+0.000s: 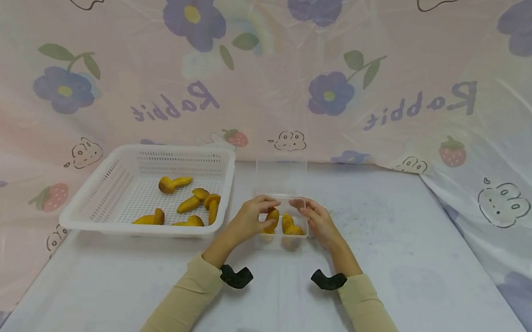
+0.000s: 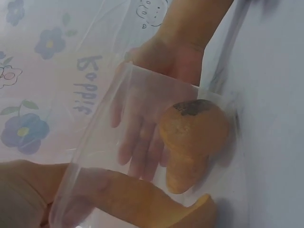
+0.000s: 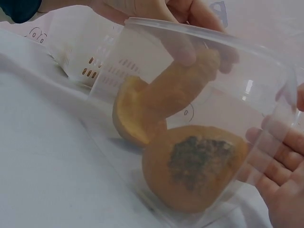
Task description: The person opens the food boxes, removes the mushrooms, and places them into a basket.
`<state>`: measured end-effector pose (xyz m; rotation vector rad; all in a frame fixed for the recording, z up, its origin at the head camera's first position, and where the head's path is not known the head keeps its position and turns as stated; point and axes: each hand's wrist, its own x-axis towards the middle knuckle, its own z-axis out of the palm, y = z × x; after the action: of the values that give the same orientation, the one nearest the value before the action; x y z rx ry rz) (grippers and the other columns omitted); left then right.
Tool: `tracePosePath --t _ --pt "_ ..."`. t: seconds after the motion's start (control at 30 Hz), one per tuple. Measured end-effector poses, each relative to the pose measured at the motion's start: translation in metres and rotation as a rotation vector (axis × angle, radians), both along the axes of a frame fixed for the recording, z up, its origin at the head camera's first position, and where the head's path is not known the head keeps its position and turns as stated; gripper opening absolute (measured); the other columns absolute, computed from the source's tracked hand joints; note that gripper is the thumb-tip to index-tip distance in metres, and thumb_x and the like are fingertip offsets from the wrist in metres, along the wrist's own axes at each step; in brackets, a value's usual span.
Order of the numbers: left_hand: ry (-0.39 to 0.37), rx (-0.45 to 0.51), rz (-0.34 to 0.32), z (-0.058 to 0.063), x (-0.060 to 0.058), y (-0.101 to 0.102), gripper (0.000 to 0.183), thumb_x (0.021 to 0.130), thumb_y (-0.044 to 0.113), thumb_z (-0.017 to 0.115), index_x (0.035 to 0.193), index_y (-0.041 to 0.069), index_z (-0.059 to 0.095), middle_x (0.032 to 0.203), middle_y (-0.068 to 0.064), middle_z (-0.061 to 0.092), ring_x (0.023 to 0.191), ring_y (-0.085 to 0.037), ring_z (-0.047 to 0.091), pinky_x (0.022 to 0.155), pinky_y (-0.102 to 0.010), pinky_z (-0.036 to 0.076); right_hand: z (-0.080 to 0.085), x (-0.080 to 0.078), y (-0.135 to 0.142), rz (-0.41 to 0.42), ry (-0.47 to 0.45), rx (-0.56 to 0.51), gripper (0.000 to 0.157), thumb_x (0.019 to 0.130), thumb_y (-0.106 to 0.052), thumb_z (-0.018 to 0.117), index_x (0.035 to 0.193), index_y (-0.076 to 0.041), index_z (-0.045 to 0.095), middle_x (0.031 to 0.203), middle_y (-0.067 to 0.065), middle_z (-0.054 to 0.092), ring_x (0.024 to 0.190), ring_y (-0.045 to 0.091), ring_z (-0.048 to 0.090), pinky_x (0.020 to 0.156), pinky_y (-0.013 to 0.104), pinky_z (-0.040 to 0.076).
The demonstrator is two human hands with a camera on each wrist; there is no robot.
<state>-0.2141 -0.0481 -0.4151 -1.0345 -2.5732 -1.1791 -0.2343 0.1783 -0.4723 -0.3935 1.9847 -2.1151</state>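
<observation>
A clear plastic box (image 1: pixel 283 235) stands on the table with two yellow-brown mushrooms inside. My left hand (image 1: pixel 252 217) reaches over its left side and pinches the stem of one mushroom (image 3: pixel 178 90), whose cap points down near the box floor. Beside it, the second mushroom (image 2: pixel 194 135) has its cap against the near wall, a dark patch showing on the cap. My right hand (image 1: pixel 321 222) is at the right side of the box, its fingers extended along the outside of the wall, as the left wrist view shows.
Left of the box, a white perforated plastic basket (image 1: pixel 80 219) holds several more mushrooms (image 1: pixel 191 202). The box's clear lid (image 1: pixel 280 176) stands raised behind it. A white cover lies over the table (image 1: pixel 401 276), and a printed curtain (image 1: pixel 261 94) hangs along the back.
</observation>
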Motion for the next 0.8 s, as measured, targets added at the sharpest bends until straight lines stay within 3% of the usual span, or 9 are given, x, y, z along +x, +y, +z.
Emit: tracePosePath --t 0.1,0.2,0.43,0.8 --pt "0.033 -0.082 -0.007 0.0038 0.0018 -0.0014 0.038 0.084 0.001 0.071 0.121 -0.003 0.064 0.112 -0.014 0.069 0.098 -0.023 0.068 0.089 -0.029 0.059 -0.0009 0.0000 0.0002 -0.001 -0.003 -0.010 0.046 0.100 -0.017 0.044 0.137 0.009 0.040 0.122 -0.010 0.062 0.145 0.038 0.025 0.123 0.063 0.003" --pt "0.028 -0.149 -0.027 0.0058 0.0019 -0.0026 0.037 0.085 0.003 0.071 0.121 0.000 0.065 0.111 -0.012 0.072 0.099 -0.022 0.069 0.090 -0.030 0.059 -0.0021 -0.0005 0.0008 0.008 0.001 -0.013 0.046 0.100 -0.016 0.044 0.138 0.009 0.040 0.121 -0.013 0.062 0.145 0.039 0.025 0.123 0.064 0.003" --pt "-0.033 -0.169 -0.070 0.0040 -0.0033 -0.0066 0.039 0.085 0.003 0.070 0.123 0.003 0.064 0.116 -0.012 0.071 0.104 -0.023 0.069 0.093 -0.031 0.058 -0.0020 -0.0010 0.0000 0.021 0.007 -0.014 0.046 0.100 -0.017 0.043 0.139 0.007 0.040 0.138 0.012 0.055 0.146 0.038 0.024 0.122 0.065 0.002" --pt "-0.088 -0.083 -0.074 0.0025 -0.0061 -0.0088 0.036 0.086 0.006 0.070 0.121 0.001 0.065 0.116 -0.014 0.071 0.103 -0.024 0.070 0.093 -0.029 0.058 -0.0016 -0.0019 -0.0001 0.016 0.011 0.005 0.045 0.101 -0.017 0.042 0.138 0.009 0.039 0.144 0.029 0.044 0.146 0.039 0.024 0.122 0.065 0.001"
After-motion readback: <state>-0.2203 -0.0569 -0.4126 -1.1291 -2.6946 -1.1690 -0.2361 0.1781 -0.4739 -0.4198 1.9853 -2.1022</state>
